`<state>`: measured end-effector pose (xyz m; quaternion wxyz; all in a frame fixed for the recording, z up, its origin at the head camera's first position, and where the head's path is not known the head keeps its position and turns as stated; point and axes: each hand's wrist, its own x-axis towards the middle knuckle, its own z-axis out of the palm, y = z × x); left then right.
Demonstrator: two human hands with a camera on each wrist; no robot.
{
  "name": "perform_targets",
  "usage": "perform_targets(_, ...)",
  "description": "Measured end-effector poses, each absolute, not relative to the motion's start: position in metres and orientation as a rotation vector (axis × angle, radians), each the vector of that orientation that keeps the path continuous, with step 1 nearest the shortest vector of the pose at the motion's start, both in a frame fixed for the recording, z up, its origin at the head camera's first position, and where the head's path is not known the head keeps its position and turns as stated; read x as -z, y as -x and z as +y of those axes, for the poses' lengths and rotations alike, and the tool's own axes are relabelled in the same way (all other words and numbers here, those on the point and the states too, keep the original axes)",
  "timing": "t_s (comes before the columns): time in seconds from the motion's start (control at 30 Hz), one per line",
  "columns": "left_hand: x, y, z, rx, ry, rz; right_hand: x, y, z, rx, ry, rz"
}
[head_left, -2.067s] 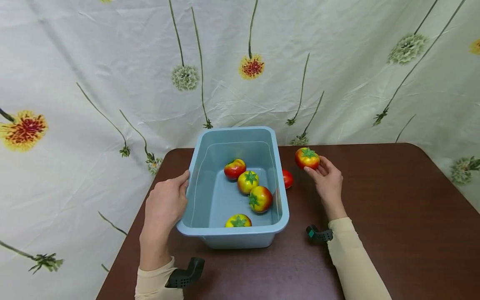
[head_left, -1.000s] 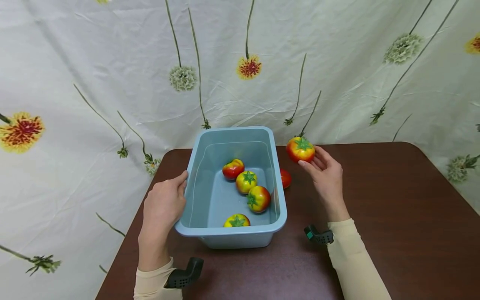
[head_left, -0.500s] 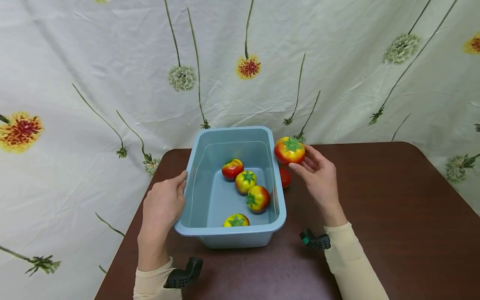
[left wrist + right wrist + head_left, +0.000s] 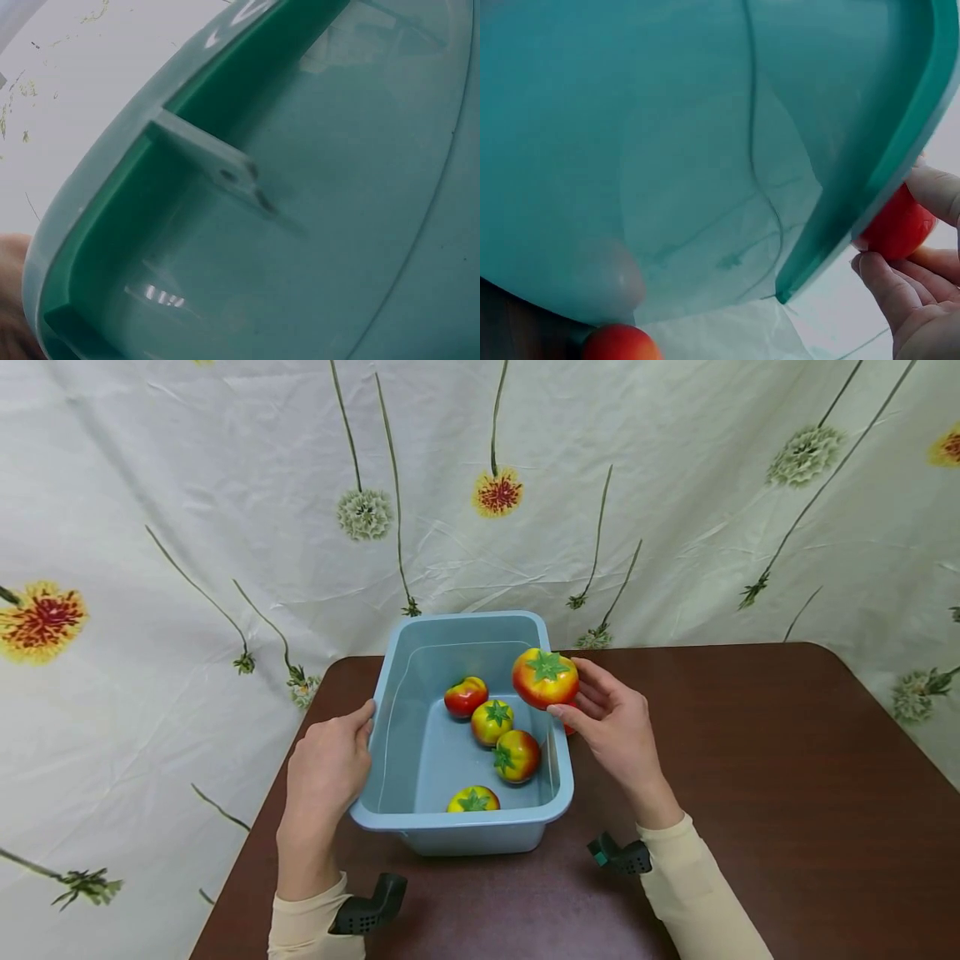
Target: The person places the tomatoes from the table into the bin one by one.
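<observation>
My left hand (image 4: 328, 772) grips the left rim of a blue plastic tub (image 4: 416, 727); in the left wrist view the outside wall of the tub (image 4: 360, 180) fills most of the picture. Between thumb and fingers, my right hand (image 4: 618, 731) holds a red-yellow tomato (image 4: 545, 678) with a green star-shaped top, over the tub's right rim. The right wrist view shows this tomato (image 4: 898, 225) partly hidden by the rim. Inside the tub lie several more, among them a red tomato (image 4: 466, 697) and a yellow tomato (image 4: 492, 722). The front one is partly hidden by the rim.
A red tomato (image 4: 622, 343) sits on the dark brown table (image 4: 750, 777) against the tub's right side, mostly hidden in the head view. Behind the table hangs a white cloth (image 4: 262, 485) with printed flowers.
My right hand has carried the tomato leftward from beside the tub, lifting it a little and then lowering it over the right rim. The left hand keeps its grip on the tub.
</observation>
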<state>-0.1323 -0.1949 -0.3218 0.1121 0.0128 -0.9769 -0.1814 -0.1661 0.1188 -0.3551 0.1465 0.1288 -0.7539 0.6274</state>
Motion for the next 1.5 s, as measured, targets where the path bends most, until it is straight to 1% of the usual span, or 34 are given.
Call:
perform_targets(0.4, 0.321, 0.133, -0.194, 0.523, -0.052, -2.880, 0.354, 0.157, 0.104, -1.830, -0.570, -2.174)
perform_targets(0.6, 0.321, 0.132, -0.194, 0.534, -0.065, -2.890, 0.354, 0.156, 0.105, -1.872, -0.578, -2.141)
perform_targets(0.87, 0.322, 0.133, -0.193, 0.544, -0.060, -2.888, 0.357, 0.162, 0.109, -1.890, -0.475, -2.116)
perform_targets(1.23, 0.322, 0.132, -0.192, 0.533, -0.057, -2.888, 0.373, 0.182, 0.121, -1.981, -0.138, -1.945)
perform_targets(1.5, 0.322, 0.132, -0.192, 0.535, -0.066, -2.890, 0.384, 0.189, 0.124, -1.897, -0.063, -2.047)
